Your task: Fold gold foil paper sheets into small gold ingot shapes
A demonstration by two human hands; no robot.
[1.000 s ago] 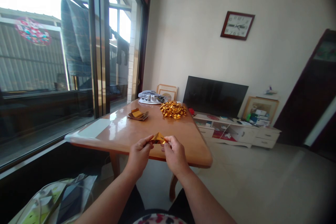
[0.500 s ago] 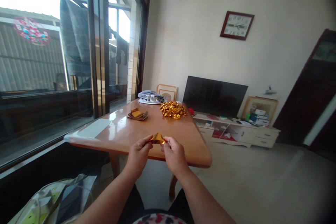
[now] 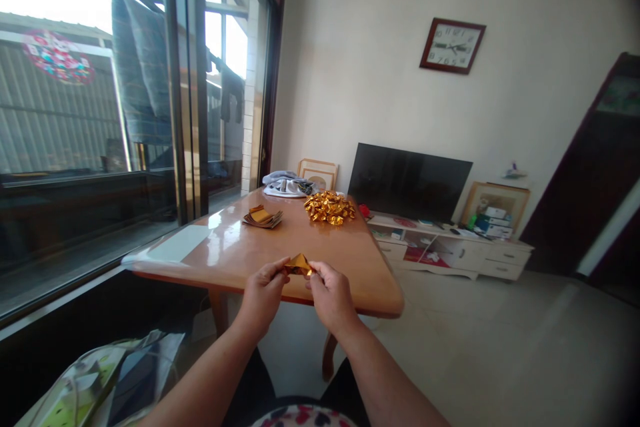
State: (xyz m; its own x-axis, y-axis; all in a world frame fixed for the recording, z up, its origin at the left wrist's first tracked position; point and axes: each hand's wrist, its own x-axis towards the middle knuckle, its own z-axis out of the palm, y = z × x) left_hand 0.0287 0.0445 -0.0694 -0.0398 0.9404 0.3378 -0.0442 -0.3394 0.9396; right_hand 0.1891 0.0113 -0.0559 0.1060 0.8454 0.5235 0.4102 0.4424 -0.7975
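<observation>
A small folded piece of gold foil paper (image 3: 299, 265) is held up over the near edge of the wooden table (image 3: 255, 260). My left hand (image 3: 264, 293) pinches its left end between thumb and fingers. At the right end, my right hand (image 3: 331, 293) grips it the same way. The paper has a raised peak in the middle. Farther back lies a heap of shiny folded gold foil pieces (image 3: 330, 208). To the left of the heap sits a stack of flat gold and brown paper sheets (image 3: 262, 216).
Folded cloth (image 3: 287, 184) rests at the table's far end. A white sheet (image 3: 180, 244) lies on the left side. Beyond stand a television (image 3: 410, 180) and a low white cabinet (image 3: 463, 257). A plastic bag (image 3: 107, 380) is at lower left, beside the window.
Both hands have drawn slightly closer together, and the peak of the gold foil paper has changed shape a little. The heap and the stack stay where they were.
</observation>
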